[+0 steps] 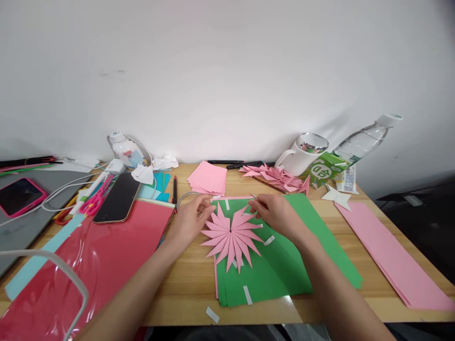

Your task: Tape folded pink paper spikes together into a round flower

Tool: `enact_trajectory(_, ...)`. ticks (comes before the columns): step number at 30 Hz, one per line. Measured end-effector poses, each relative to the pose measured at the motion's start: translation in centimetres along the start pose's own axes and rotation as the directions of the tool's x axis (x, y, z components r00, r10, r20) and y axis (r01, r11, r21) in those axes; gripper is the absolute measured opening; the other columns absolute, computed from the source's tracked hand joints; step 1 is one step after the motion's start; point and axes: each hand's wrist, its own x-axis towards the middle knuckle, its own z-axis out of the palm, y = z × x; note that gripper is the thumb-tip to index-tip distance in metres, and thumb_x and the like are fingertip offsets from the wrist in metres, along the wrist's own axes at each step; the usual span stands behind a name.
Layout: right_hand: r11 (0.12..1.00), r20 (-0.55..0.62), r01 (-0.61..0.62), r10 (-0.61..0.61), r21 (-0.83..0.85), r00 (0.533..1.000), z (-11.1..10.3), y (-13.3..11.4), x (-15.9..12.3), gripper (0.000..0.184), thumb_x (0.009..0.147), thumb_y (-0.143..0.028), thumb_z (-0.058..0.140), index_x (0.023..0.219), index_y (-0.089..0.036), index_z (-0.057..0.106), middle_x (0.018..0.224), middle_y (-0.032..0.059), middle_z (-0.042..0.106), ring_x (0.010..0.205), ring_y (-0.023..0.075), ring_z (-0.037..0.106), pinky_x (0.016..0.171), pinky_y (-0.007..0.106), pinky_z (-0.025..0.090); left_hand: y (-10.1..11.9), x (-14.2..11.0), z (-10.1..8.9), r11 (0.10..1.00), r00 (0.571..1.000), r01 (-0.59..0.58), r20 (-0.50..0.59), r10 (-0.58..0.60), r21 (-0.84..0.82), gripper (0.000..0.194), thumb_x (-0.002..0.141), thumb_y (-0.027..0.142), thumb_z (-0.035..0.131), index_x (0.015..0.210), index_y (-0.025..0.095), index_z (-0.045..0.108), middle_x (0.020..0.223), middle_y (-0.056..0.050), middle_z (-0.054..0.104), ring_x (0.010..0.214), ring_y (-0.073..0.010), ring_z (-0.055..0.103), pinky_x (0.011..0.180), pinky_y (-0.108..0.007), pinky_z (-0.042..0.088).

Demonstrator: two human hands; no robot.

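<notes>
A pink folded-paper star (232, 241) with many sharp points, like an open fan, lies on a stack of green paper sheets (284, 270). A narrow gap splits it at the top. My left hand (192, 218) is closed in a pinch at its upper left points. Above its upper right points, my right hand (277, 215) is also closed, thumb against finger; what lies between those fingertips is too small to make out. Short white paper strips (248, 295) are scattered over the green sheets, and another white strip (212, 314) lies near the table's front edge.
Behind are pink squares (208, 177), folded pink pieces (280, 177), a white mug (302, 156) and a leaning water bottle (366, 139). Left lie a red folder (131, 237), a phone (117, 199) and pink scissors (95, 196). Long pink sheets (394, 260) lie right.
</notes>
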Motion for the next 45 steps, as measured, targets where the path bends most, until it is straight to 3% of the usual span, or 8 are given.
enact_trajectory(3, 0.997, -0.035, 0.076, -0.075, 0.034, 0.997, -0.1, 0.1, -0.3, 0.015, 0.089, -0.029, 0.046, 0.085, -0.02, 0.058, 0.082, 0.0046, 0.072, 0.062, 0.0166, 0.065, 0.056, 0.026, 0.042, 0.2, -0.2, -0.1, 0.996, 0.999, -0.042, -0.017, 0.043, 0.082, 0.028, 0.085, 0.032, 0.054, 0.109, 0.019, 0.061, 0.088, -0.005, 0.068, 0.076, -0.0174, 0.065, 0.066, -0.027, 0.05)
enact_trajectory(6, 0.98, -0.16, 0.197, -0.193, 0.015, 0.968, 0.5, 0.8, -0.3, 0.02, 0.092, -0.032, 0.042, 0.1, -0.02, 0.056, 0.09, 0.0067, 0.072, 0.082, 0.0207, 0.065, 0.067, 0.029, 0.045, 0.3, -0.3, 0.0, 0.986, 0.995, -0.079, -0.045, 0.086, 0.146, 0.025, 0.086, 0.03, 0.053, 0.106, 0.018, 0.062, 0.091, -0.006, 0.069, 0.078, -0.0178, 0.064, 0.069, -0.028, 0.05)
enact_trajectory(10, 0.965, -0.111, 0.243, -0.232, 0.098, 0.966, 1.5, 1.7, -0.2, 0.028, 0.095, -0.035, 0.035, 0.102, -0.019, 0.057, 0.093, 0.0071, 0.073, 0.063, 0.0167, 0.062, 0.06, 0.028, 0.045, 0.1, -0.3, 0.2, 0.98, 0.992, -0.09, -0.071, 0.104, 0.176, 0.023, 0.086, 0.028, 0.052, 0.104, 0.018, 0.063, 0.09, -0.006, 0.07, 0.08, -0.0185, 0.065, 0.066, -0.027, 0.048)
enact_trajectory(13, 0.961, -0.007, 0.251, -0.252, 0.113, 0.968, 1.8, 2.0, -0.3, 0.03, 0.095, -0.036, 0.035, 0.1, -0.02, 0.059, 0.093, 0.0068, 0.074, 0.059, 0.0164, 0.062, 0.059, 0.028, 0.045, -0.1, -0.3, 0.3, 0.975, 0.989, -0.086, -0.1, 0.108, 0.207, 0.022, 0.087, 0.029, 0.051, 0.102, 0.02, 0.064, 0.091, -0.006, 0.07, 0.083, -0.0192, 0.065, 0.065, -0.026, 0.048)
enact_trajectory(16, 0.959, -0.049, 0.265, -0.261, 0.103, 0.964, 1.7, 2.2, -0.4, 0.031, 0.094, -0.038, 0.037, 0.095, -0.02, 0.063, 0.088, 0.0062, 0.074, 0.065, 0.0175, 0.065, 0.061, 0.028, 0.045, -0.1, -0.3, 0.3, 0.97, 0.988, -0.082, -0.106, 0.109, 0.23, 0.023, 0.087, 0.03, 0.051, 0.103, 0.021, 0.064, 0.09, -0.006, 0.071, 0.079, -0.019, 0.066, 0.066, -0.026, 0.048)
enact_trajectory(19, 0.96, -0.097, 0.274, -0.267, 0.062, 0.959, 1.5, 2.5, -0.6, 0.035, 0.094, -0.039, 0.04, 0.082, -0.02, 0.067, 0.075, 0.0044, 0.074, 0.054, 0.0147, 0.059, 0.056, 0.026, 0.042, -0.1, -0.3, 0.4, 0.969, 0.988, -0.09, -0.1, 0.116, 0.231, 0.024, 0.087, 0.03, 0.05, 0.105, 0.021, 0.064, 0.094, -0.006, 0.071, 0.076, -0.018, 0.066, 0.068, -0.027, 0.048)
enact_trajectory(34, 0.95, -0.013, 0.307, -0.307, 0.048, 0.952, 1.3, 2.1, -1.5, 0.044, 0.092, -0.039, 0.04, 0.061, -0.019, 0.064, 0.062, 0.0067, 0.071, 0.05, 0.015, 0.058, 0.05, 0.027, 0.038, -0.2, -0.4, 0.2, 0.95, 0.977, -0.138, -0.12, 0.177, 0.279, 0.025, 0.088, 0.027, 0.047, 0.105, 0.019, 0.064, 0.097, -0.007, 0.07, 0.083, -0.019, 0.064, 0.071, -0.027, 0.048)
enact_trajectory(45, 0.895, 0.06, 0.442, -0.438, -0.061, 0.897, 1.8, 1.9, -1.8, 0.047, 0.089, -0.035, 0.04, 0.045, -0.019, 0.046, 0.041, -0.0029, 0.038, 0.042, 0.0086, 0.026, 0.047, 0.027, 0.022, 0.1, -0.7, 0.4, 0.931, 0.971, -0.147, -0.131, 0.2, 0.333, 0.026, 0.09, 0.027, 0.045, 0.106, 0.018, 0.063, 0.092, -0.008, 0.07, 0.076, -0.0186, 0.064, 0.069, -0.028, 0.048)
